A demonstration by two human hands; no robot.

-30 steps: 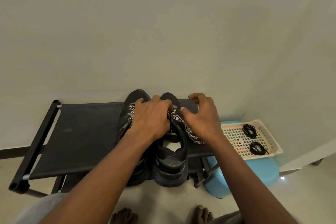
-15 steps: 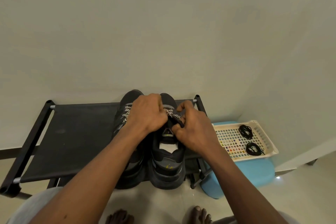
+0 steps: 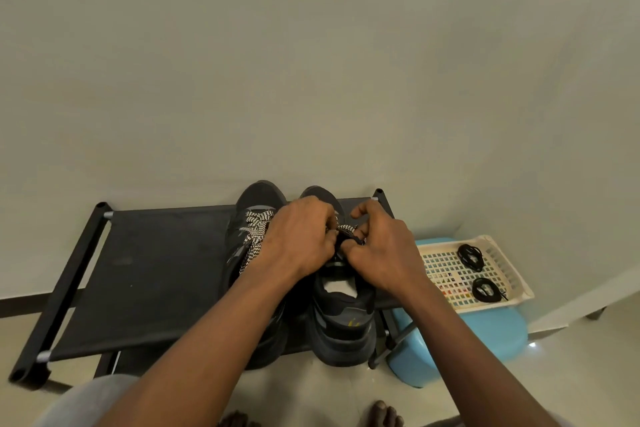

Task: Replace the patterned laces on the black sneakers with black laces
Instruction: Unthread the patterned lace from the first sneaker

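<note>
Left grip [image 3: 301, 239] and right grip [image 3: 381, 253] both pinch the patterned lace [image 3: 348, 228] atop the rt sneaker [image 3: 343, 322] on the rack [image 3: 156, 270]. Ease it out eyelet by eyelet, no yanking. New black laces [image 3: 469, 255] sit in basket [image 3: 516, 284], rt side.

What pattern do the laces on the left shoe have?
The laces have a black-and-white zigzag pattern, which shows best in the head view.

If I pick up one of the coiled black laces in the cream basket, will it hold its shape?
Probably floppy and light: the nearer black lace coil is thin cord, and a loose end sticks out, so it may unravel. Lying flat in the basket, it should not roll.
</note>
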